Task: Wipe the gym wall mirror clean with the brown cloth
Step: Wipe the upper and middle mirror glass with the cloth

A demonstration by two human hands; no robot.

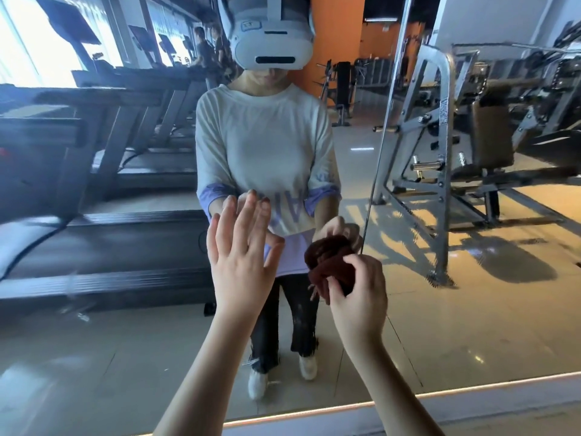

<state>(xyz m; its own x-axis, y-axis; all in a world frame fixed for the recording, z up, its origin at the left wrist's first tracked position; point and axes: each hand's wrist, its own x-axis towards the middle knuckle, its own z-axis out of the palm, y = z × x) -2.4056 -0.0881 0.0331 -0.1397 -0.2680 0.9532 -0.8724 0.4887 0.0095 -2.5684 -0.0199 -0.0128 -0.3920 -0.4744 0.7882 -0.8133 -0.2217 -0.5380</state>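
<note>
The person stands close to the wall mirror, both bare forearms reaching up from the bottom of the view. The right hand grips the brown cloth, which is bunched into a dark wad. Its fingers and thumb curl round the lower part, and a few loose threads hang beneath. The cloth sits at about the middle of the glass, well above the mirror's lower edge and just left of a vertical seam. It runs into its own reflection there, so it looks to be against the glass.

The left hand is raised beside it and holds nothing. Its fingers are straight and spread, and the tips meet their reflection.

The mirror shows treadmills on the left and a grey weight machine on the right.
</note>
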